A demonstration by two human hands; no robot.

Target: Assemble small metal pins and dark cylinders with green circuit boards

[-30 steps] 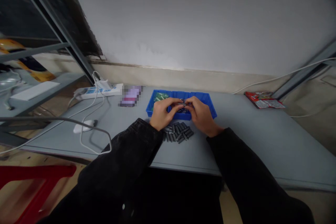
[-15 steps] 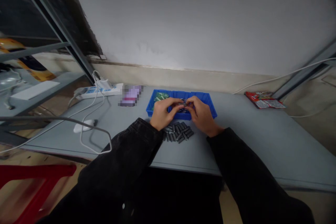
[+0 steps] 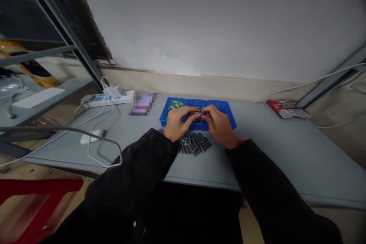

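Hardly anything has moved since the earlier frame: the left hand and right hand keep their place, fingertips nearly meeting, and the view has shifted only a touch.

Nearest are the black, long cuffed sleeves on both forearms, with part of a glossy red plastic stool low on the left. Beyond them runs the flat, pale grey tabletop. On it, between the wrists, lies a loose heap of short, dark grey cylinders, some partly hidden by the left hand.

Just past the heap, thumb and fingers of each hand are pinched together on a small grey piece, held between the two hands above the middle compartment of a blue plastic three-compartment tray. Fingers cover most of the piece, so its exact shape cannot be told. Thin, shiny, metallic-looking pieces lie in that middle compartment; small green pieces lie in the left one.

Left of the tray is a flat purple rectangular object, blurred out, near a long white power strip. Well to the right rests a shiny red packet. Farthest back stands the plain whitish wall.
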